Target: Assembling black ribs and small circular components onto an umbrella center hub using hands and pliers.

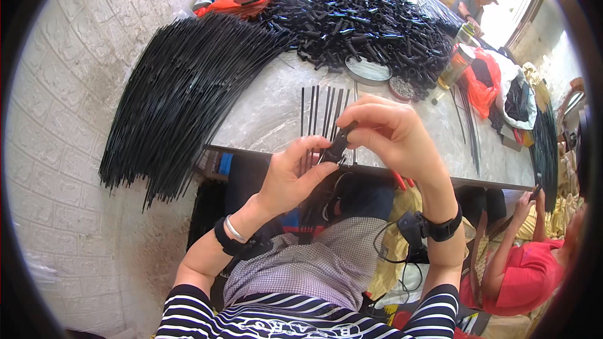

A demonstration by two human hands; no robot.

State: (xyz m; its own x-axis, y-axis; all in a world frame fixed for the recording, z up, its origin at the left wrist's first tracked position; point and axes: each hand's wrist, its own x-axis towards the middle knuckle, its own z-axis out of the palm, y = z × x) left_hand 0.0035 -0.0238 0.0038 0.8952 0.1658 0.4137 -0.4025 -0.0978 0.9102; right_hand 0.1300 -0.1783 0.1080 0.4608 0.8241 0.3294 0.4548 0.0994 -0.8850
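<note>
Over the table's front edge, my left hand (292,174) and my right hand (392,133) meet at a small black plastic part (338,145). My left thumb and fingers grip its lower end, while my right thumb and fingertips pinch its upper end. What the right fingertips cover is hidden. Behind the part, several thin black rods (312,113) lie side by side across the table edge, their near ends reaching out over my lap. A round dish of clear pale material (369,69) stands beyond my right hand, beside a smaller dish of tiny pieces (401,88).
A big bundle of black rods (182,88) covers the left of the grey table (257,116). Black tubular parts (370,22) are heaped at the back. To the right stand a clear jar (455,66) and bags (518,97). A person in red (524,270) works close on the right.
</note>
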